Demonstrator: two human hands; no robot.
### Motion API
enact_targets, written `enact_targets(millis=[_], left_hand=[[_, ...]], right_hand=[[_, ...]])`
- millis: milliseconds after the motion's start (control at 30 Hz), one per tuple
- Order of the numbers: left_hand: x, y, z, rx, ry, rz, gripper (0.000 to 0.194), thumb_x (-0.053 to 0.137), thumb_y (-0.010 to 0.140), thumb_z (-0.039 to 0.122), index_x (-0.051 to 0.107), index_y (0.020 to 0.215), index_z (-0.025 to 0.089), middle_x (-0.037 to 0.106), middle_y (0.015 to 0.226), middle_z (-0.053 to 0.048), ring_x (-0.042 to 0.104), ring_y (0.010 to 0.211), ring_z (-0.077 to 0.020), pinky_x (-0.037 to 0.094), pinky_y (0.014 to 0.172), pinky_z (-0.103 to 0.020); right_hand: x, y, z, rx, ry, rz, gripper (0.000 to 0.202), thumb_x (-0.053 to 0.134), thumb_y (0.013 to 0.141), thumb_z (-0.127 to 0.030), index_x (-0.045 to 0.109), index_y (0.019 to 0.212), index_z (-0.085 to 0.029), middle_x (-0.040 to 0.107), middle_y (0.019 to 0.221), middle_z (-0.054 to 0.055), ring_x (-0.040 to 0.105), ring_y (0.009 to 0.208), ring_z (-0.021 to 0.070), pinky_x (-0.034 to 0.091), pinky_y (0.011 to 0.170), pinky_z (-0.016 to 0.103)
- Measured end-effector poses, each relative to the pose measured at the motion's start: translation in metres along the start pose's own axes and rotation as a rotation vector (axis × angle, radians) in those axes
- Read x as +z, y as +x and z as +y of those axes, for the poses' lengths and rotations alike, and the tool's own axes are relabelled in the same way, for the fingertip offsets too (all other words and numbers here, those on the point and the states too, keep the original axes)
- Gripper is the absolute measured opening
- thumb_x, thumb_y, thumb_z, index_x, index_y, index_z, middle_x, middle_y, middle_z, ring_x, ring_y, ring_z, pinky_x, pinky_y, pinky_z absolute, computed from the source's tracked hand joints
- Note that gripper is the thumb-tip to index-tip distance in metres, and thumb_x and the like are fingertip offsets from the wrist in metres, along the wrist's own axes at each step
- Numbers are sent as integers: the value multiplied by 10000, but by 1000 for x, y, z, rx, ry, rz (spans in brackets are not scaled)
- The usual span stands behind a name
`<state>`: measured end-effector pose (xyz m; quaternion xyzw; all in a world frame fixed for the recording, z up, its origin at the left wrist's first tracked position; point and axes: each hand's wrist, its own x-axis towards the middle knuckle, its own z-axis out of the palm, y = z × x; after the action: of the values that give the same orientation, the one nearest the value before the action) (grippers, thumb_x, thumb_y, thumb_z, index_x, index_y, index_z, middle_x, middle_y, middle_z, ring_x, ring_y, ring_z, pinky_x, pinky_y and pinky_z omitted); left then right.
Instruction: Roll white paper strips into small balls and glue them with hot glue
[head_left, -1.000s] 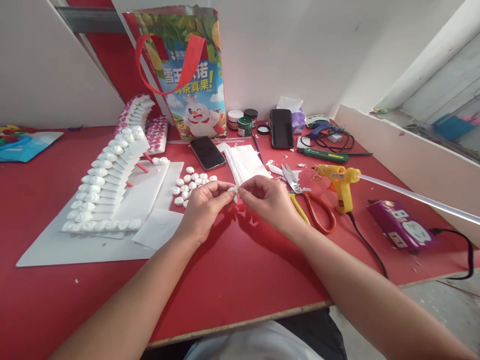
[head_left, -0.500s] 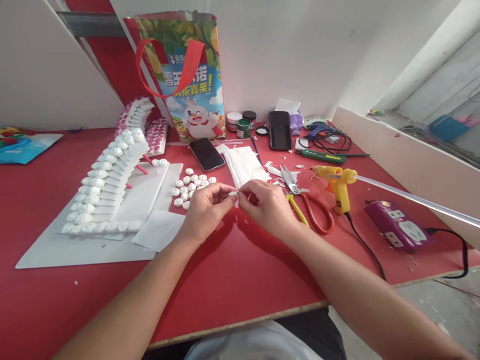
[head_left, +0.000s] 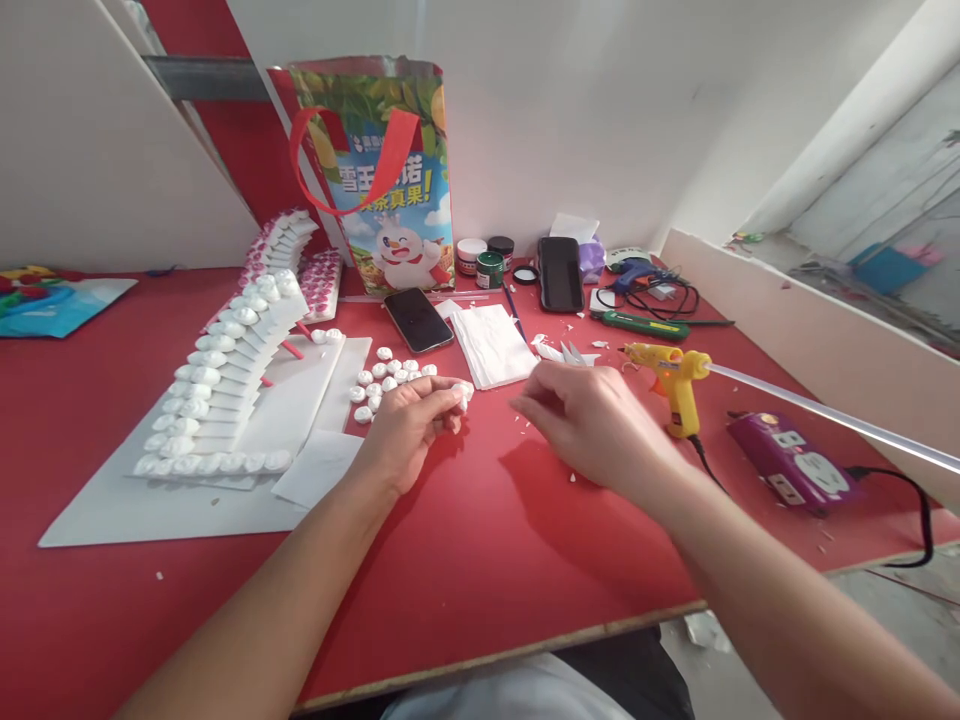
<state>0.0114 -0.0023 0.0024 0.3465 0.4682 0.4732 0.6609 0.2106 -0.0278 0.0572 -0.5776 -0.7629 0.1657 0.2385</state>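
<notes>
Broadly, a red table [head_left: 465, 570] bears everything, with a printed bag [head_left: 412, 250] upright at the back. Left of centre lies a curved white model [head_left: 244, 375]. The right hand [head_left: 600, 420], thumb parted from loosely curled fingers, hides most of the scissors [head_left: 574, 354]; whether it holds anything cannot be told. The left hand [head_left: 401, 430] pinches a small white piece [head_left: 463, 394] between thumb and fingertips, just beside some white rosettes [head_left: 365, 377].

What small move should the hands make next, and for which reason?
Probably the right hand should take the scissors: it hides their handles, the blades show just beyond it, and the left hand pinches a small white piece.
</notes>
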Motion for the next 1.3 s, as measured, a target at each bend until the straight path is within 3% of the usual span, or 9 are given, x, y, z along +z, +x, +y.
enact_targets(millis=[133,300,433,633,767,867,1067,1167,1300], left_hand=[[-3,1,2,-13,-101,15,228,850,608,242,710,752,137,632,666,5,540,543,-77,453,562,-222],[-3,2,2,4,-138,9,225,852,612,233,713,760,137,636,664,0,536,558,-78,460,548,-215],[-1,2,3,-16,-124,13,243,859,589,243,714,748,131,629,645,3,525,535,-74,457,535,-215],[-3,4,3,-3,-105,10,236,858,598,248,714,748,137,639,664,1,538,543,-76,463,550,-216],[-7,8,2,-1,-108,45,221,843,613,250,713,753,138,642,680,-6,527,552,-79,467,559,-229],[-9,9,2,18,-108,58,216,842,623,250,708,751,139,650,698,-15,532,571,-85,466,568,-234],[-8,9,3,65,-38,74,235,851,621,273,711,751,137,649,689,-8,521,559,-78,451,588,-236],[-7,9,2,98,4,71,224,840,623,276,710,743,138,642,675,-4,515,556,-83,435,589,-247],[-9,10,0,93,55,84,209,826,633,290,718,736,143,638,669,-3,517,565,-91,422,591,-254]], right_hand=[[-39,-50,24,53,-392,-167,418,582,902,-342,383,551,-233,473,490,9,303,407,133,157,483,317],[-54,-94,75,386,-598,100,402,511,958,-520,494,658,-253,588,648,100,545,567,248,309,538,345],[-50,-68,98,443,-350,231,306,617,895,-499,611,780,-215,705,860,176,632,685,260,386,594,364],[-40,-25,116,705,44,284,410,763,753,-483,540,552,-203,544,536,33,468,516,154,334,552,340],[-47,-28,97,732,373,405,275,750,792,-380,642,637,-180,633,642,107,497,596,155,362,593,368],[-52,-29,65,593,600,363,193,752,807,-381,724,830,-192,695,820,117,482,583,127,345,549,340],[-9,-20,17,441,826,-93,389,699,820,-549,672,732,-171,522,555,2,414,474,104,309,452,263],[16,-18,14,344,852,-156,419,657,869,-559,624,709,-173,560,605,6,481,535,108,381,515,248],[29,-19,17,331,839,-157,447,637,883,-577,595,684,-178,577,623,12,509,546,113,399,528,249]])
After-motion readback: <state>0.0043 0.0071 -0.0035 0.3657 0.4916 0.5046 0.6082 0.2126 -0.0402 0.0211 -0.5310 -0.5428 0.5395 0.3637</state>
